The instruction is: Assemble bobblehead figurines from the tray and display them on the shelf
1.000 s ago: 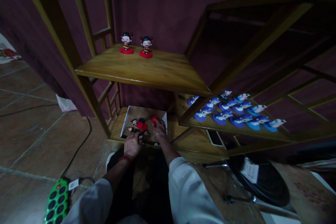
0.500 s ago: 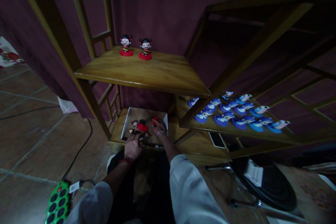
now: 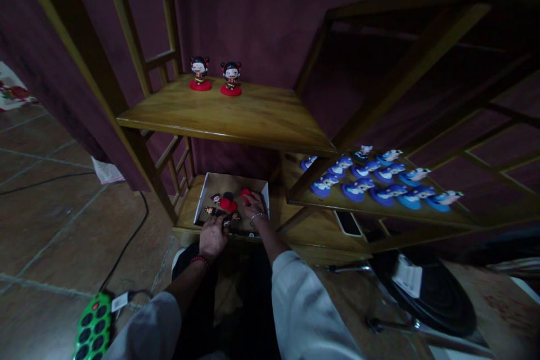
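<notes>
A shallow cardboard box (image 3: 236, 179) with white outer sides sits on the low shelf in front of me. Inside lie small black-haired figurines (image 3: 216, 198) and red round bases (image 3: 228, 205). My right hand (image 3: 256, 206) reaches into the box's right side, its fingers closed on another red base (image 3: 246, 194); the hand partly covers it. At the front left of the box, my left hand (image 3: 213, 234) has its fingers bent down among dark figurines (image 3: 234, 216). Whatever its fingertips grip is too dark to make out.
Two figurines on red bases (image 3: 231, 80) stand on the wooden shelf (image 3: 228, 115) above the box. Several blue-based figurines (image 3: 358, 188) fill the right shelf. A phone (image 3: 348, 223) lies below them. A black round stool (image 3: 434, 292) and green power strip (image 3: 93, 326) flank me.
My right hand has turned slightly, and the red base in it shows more to the left. The left hand stays nearly still. The view has shifted a little.
</notes>
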Available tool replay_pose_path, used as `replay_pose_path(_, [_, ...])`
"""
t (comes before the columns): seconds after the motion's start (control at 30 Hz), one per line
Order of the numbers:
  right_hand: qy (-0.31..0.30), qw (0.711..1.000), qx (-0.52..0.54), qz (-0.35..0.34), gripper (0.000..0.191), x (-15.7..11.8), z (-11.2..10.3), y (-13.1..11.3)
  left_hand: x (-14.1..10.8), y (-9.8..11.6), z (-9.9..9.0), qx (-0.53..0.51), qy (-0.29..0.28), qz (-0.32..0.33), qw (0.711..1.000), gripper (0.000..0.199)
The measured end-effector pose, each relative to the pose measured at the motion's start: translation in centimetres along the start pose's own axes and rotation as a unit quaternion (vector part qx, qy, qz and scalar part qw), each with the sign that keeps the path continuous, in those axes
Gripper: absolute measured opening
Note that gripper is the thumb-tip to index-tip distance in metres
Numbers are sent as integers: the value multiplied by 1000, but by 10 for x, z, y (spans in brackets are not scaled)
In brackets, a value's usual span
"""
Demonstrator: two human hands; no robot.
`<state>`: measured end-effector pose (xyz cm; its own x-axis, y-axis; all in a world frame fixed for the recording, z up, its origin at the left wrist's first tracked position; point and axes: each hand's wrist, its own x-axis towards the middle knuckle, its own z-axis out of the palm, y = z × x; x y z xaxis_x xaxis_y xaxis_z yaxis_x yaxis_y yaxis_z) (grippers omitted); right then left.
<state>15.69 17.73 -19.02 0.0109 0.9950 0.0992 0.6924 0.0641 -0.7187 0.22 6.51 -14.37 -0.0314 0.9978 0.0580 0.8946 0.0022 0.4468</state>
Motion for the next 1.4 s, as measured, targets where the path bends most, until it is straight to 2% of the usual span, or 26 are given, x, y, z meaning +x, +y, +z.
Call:
replay_pose_path(0.27, [-8,1000,-26,3,36,-9,-7,-6,0,0,-1,4,-7,-6,1000,36])
replay_pose_path(0.47, [-14,998,-58,-29,38,-12,-12,-10,-1,1,-3,-3,-4,1,1000,36])
replay_pose_path(0.63, [-39,996,-62,-51,45,-13,-7,-14,-1,-2,-1,-1,-11,6,1000,35])
replay_pose_path(0.8, [-68,992,-78,-78,40,-15,-1,-15,-1,-2,-1,-2,-12,10,1000,35])
replay_pose_path(0.97, [-61,991,-110,-47,37,-17,-2,-16,-1,-2,0,0,-3,8,1000,35])
replay_pose_path(1.17, [-58,988,-127,-64,50,-15,-3,-21,0,-3,1,-7,1,18,1000,34])
replay_pose_path(1.4, [-57,991,-123,-2,61,-11,-5,-35,0,-3,1,2,5,19,1000,35])
